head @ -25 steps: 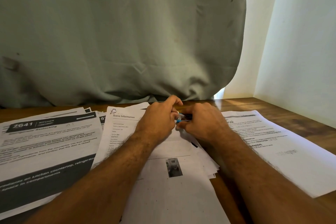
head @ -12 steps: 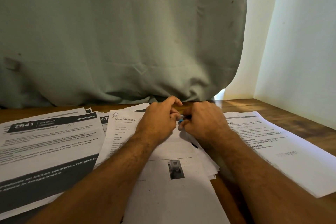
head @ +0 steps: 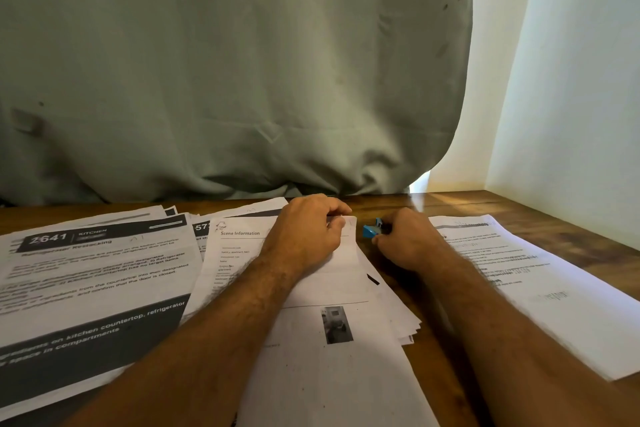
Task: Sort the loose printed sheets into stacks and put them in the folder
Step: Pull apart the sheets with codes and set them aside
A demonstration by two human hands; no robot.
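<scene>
Three paper stacks [head: 104,274]: left hand [head: 304,236] pinches the middle one's corner, right hand [head: 408,239] grips one blue clip [head: 371,229].

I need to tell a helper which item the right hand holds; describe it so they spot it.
On the wooden table, between the middle paper stack and the right-hand sheets, the right hand pinches a small blue clip. It is the only bright blue thing among white pages.

Dim room; daylight slips past the curtain [head: 242,62] edge at right, glaring on the desk [head: 450,201]; print blurs toward the edges
</scene>
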